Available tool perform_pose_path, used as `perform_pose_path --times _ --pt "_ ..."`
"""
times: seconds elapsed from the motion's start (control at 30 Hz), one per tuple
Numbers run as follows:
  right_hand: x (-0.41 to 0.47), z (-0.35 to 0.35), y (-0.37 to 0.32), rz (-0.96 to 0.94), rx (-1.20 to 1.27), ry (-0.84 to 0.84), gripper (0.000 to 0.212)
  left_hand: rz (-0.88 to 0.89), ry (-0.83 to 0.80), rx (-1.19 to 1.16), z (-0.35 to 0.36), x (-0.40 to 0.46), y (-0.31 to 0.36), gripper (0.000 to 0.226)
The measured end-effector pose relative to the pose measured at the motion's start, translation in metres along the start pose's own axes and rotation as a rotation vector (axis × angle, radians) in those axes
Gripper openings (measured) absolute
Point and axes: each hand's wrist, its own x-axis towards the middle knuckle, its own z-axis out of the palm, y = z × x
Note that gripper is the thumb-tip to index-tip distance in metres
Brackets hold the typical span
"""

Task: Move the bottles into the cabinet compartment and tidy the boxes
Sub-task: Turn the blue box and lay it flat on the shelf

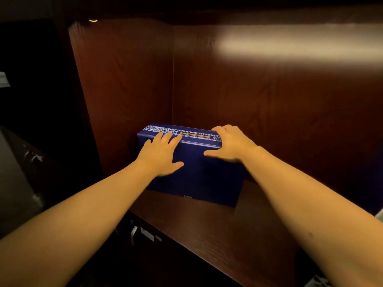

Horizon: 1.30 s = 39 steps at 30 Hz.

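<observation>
A dark blue box (196, 179) with a white-patterned, yellow-lettered strip along its top stands on the wooden shelf (207, 226) of the cabinet compartment, close to the back left corner. My left hand (160, 157) lies flat on the box's front face, fingers spread and fingertips reaching the top edge. My right hand (230, 145) curls over the top right edge, with the thumb stretched along the front face. No bottles are in view.
The compartment's left wall (124, 90) and back panel (269, 100) are dark red-brown wood. The shelf stretches to the right of the box. A metal handle (134, 233) shows below the shelf's front edge. A grey object (12, 172) stands in the dark at left.
</observation>
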Motion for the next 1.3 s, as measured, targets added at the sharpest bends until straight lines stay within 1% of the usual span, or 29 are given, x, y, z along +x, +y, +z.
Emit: perform_pose_path --times 0.1,0.17,0.23,0.3,0.43,0.57,0.7,0.77,0.83,0.9,0.97,1.07,1.17,1.23,1.27,1.3 --pt "0.021 0.003 0.008 0.053 -0.079 -0.115 0.115 0.001 0.010 -0.054 0.011 0.000 -0.003 0.097" --pt "0.030 0.007 0.013 0.117 -0.061 -0.194 0.127 0.001 0.015 -0.115 0.017 0.000 -0.002 0.098" --pt "0.034 0.010 0.017 0.156 -0.017 -0.226 0.135 -0.003 0.008 -0.177 0.021 0.002 -0.002 0.097" --pt "0.035 0.011 0.018 0.171 -0.002 -0.224 0.138 0.001 0.003 -0.226 0.022 0.004 -0.004 0.093" --pt "0.024 0.010 0.012 0.245 -0.020 -0.193 0.139 0.047 -0.006 -0.276 0.022 0.009 -0.010 0.088" --pt "0.004 0.008 -0.003 0.386 -0.073 -0.185 0.139 0.068 -0.061 -0.278 0.015 0.017 -0.014 0.081" --pt "-0.017 0.009 -0.027 0.556 -0.097 -0.170 0.141 -0.060 -0.158 -0.311 0.000 0.018 -0.001 0.087" --pt "-0.029 0.010 -0.043 0.647 -0.107 -0.150 0.142 -0.125 -0.221 -0.427 -0.010 0.020 0.010 0.090" --pt "-0.037 0.011 -0.059 0.736 -0.108 -0.147 0.142 -0.192 -0.246 -0.542 -0.021 0.026 0.020 0.087" --pt "-0.045 0.010 -0.077 0.803 -0.115 -0.158 0.146 -0.225 -0.282 -0.581 -0.034 0.030 0.030 0.085" --pt "-0.052 0.007 -0.093 0.829 -0.124 -0.178 0.149 -0.200 -0.380 -0.592 -0.045 0.033 0.039 0.085" --pt "-0.068 0.002 -0.112 0.826 -0.145 -0.184 0.146 -0.180 -0.521 -0.658 -0.059 0.035 0.047 0.087" --pt "-0.088 -0.002 -0.132 0.820 -0.143 -0.150 0.141 -0.102 -0.604 -0.600 -0.063 0.041 0.053 0.088" --pt "-0.101 -0.003 -0.148 0.820 -0.103 -0.121 0.138 -0.058 -0.634 -0.589 -0.062 0.045 0.058 0.095" --pt "-0.107 -0.003 -0.156 0.817 -0.071 -0.104 0.137 -0.066 -0.624 -0.598 -0.061 0.047 0.061 0.109" --pt "-0.113 -0.003 -0.165 0.807 -0.027 -0.085 0.134 -0.085 -0.607 -0.604 -0.060 0.048 0.064 0.127"
